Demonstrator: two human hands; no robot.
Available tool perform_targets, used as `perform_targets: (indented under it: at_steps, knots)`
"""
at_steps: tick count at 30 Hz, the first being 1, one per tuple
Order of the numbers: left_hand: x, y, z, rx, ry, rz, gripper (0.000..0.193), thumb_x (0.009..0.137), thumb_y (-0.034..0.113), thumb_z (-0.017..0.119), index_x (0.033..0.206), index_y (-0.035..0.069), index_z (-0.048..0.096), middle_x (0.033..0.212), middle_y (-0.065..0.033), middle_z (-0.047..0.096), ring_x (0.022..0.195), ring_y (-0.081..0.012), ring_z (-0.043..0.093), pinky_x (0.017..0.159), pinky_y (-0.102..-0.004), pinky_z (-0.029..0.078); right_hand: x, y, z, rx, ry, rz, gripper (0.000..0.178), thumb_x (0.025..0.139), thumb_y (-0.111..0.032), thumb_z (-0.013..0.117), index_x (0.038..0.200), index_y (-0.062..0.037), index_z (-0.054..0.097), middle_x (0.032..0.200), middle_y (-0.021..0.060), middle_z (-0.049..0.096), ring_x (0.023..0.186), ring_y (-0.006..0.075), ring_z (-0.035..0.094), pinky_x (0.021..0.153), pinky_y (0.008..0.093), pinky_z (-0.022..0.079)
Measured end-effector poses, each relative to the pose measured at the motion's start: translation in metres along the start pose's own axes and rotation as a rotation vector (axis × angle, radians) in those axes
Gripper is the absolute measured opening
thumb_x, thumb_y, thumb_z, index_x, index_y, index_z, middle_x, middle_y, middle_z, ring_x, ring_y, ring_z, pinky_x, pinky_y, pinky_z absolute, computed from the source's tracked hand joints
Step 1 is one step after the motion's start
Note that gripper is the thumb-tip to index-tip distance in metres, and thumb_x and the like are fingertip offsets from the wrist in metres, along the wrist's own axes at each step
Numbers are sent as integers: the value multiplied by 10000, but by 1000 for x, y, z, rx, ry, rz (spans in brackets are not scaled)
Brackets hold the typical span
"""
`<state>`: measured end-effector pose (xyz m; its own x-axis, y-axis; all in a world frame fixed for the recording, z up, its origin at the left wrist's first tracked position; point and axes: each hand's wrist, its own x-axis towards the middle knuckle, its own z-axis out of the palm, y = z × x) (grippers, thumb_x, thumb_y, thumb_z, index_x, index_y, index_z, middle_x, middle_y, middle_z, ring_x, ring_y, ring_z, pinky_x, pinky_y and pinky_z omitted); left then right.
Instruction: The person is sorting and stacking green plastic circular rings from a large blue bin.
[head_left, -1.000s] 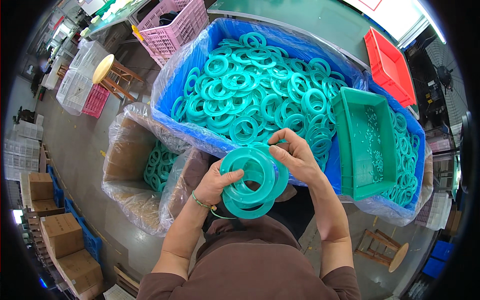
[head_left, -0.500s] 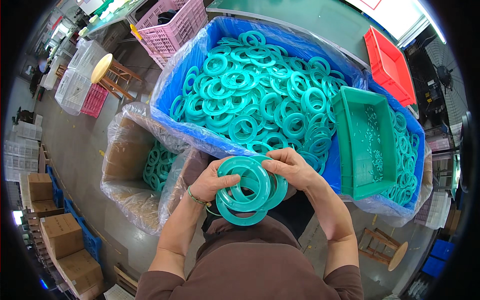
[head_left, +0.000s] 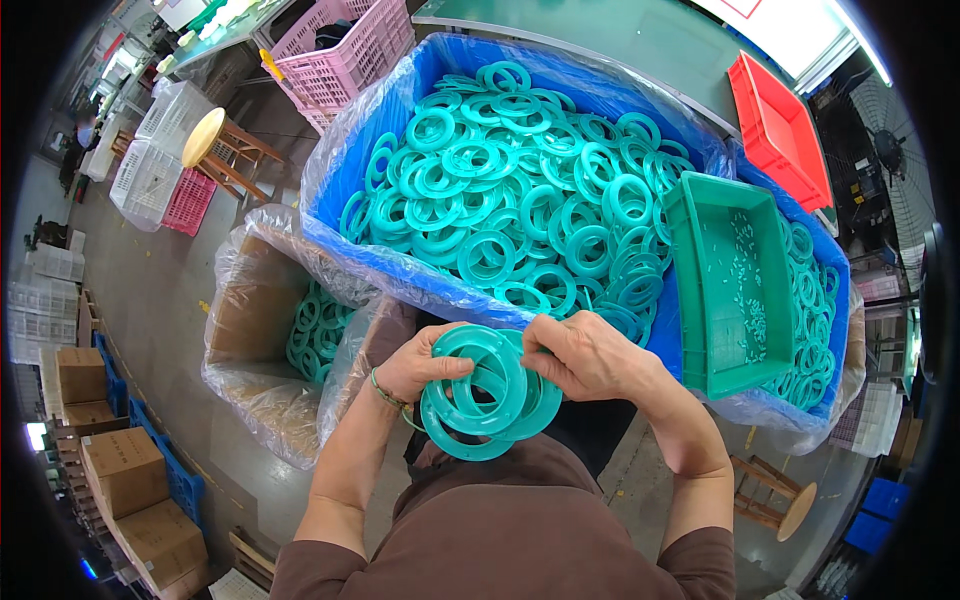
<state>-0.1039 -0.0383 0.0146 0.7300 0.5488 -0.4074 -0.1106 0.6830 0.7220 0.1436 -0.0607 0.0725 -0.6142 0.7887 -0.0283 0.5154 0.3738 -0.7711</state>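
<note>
My left hand [head_left: 420, 366] is closed round a few overlapping teal plastic rings [head_left: 440, 415], its thumb laid across the front one. Flat and broad, the rings have open centres and are fanned out before my body. My right hand [head_left: 590, 355] is curled, its thumb and fingertips pinched at the upper right rim of the rings; whatever lies between those fingertips is hidden. Just beyond both hands, a large blue bin [head_left: 385, 265] lined with clear plastic holds a heap of similar teal rings [head_left: 487, 258].
A green tray [head_left: 690, 290] with small pale bits rests across the blue bin's right part. At left stands a plastic-lined carton [head_left: 245, 320] with more rings inside. A red crate [head_left: 775, 130], a pink basket [head_left: 345, 65] and wooden stools [head_left: 205, 137] stand around.
My right hand has turned and curled its fingers at the rings' edge, its wrist shifting right. The rings in my left hand have moved slightly left and down.
</note>
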Motion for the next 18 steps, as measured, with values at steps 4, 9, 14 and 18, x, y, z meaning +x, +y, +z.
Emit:
perform_targets:
  at_steps: [4,9,14,18]
  knots:
    - [5,5,8,78,33,85,477,716,135,739,1142,15,558,945,-18,634,812,-83,595,713,-238,497,3,3,10,-76,156,20,188,854,-106,504,1013,-43,428,600,168,547,574,374,564,514,464,416]
    - [0,19,18,129,149,80,515,639,60,747,1120,19,567,925,-31,637,771,-96,601,688,-246,499,6,13,15,-54,157,44,182,851,-78,486,1013,-24,424,592,180,542,561,373,559,502,462,410]
    - [5,10,19,363,168,86,461,653,1,646,1108,7,569,933,-26,621,833,-91,577,782,-253,474,11,9,16,47,187,-16,138,849,-32,472,983,-11,451,569,171,523,540,348,556,480,412,400]
    - [17,-9,29,388,179,149,409,670,15,582,1079,12,577,860,-8,613,767,-73,562,708,-237,476,25,5,30,411,434,-12,93,887,-21,439,954,1,500,558,66,483,435,187,468,440,296,338]
